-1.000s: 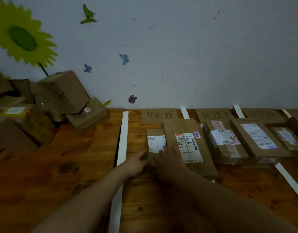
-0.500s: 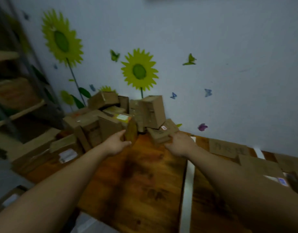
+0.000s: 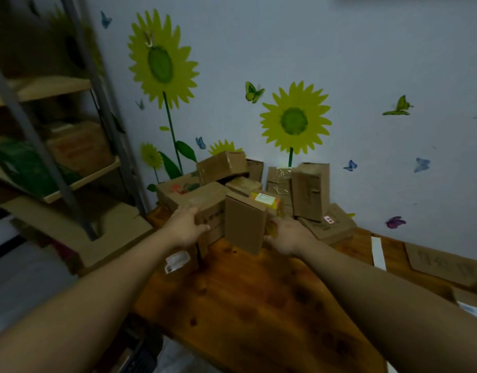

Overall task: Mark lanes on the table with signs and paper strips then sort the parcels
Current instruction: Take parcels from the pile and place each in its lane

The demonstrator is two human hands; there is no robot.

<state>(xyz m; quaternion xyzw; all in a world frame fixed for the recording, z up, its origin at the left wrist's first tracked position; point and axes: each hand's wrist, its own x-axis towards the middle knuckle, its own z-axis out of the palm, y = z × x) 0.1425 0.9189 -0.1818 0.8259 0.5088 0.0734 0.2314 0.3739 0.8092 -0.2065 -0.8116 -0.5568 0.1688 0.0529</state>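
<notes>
A heap of brown cardboard parcels fills the table's far left corner against the wall. My left hand grips the corner of a large brown box on the heap's left side, thumb on its front face. My right hand curls round the right side of a parcel with a yellow label. Between my hands, an upright plain box leans on the heap. A white paper strip and a cardboard sign lie at the right.
The wooden table shows bare wood in front of the heap. A metal shelf rack with boxes stands at the left, beyond the table's left edge. A flat parcel with a red mark lies right of my right hand.
My view swung left from the sorted lanes to the heap. Both hands left the small parcel in the first lane, reached the heap and took hold of boxes there.
</notes>
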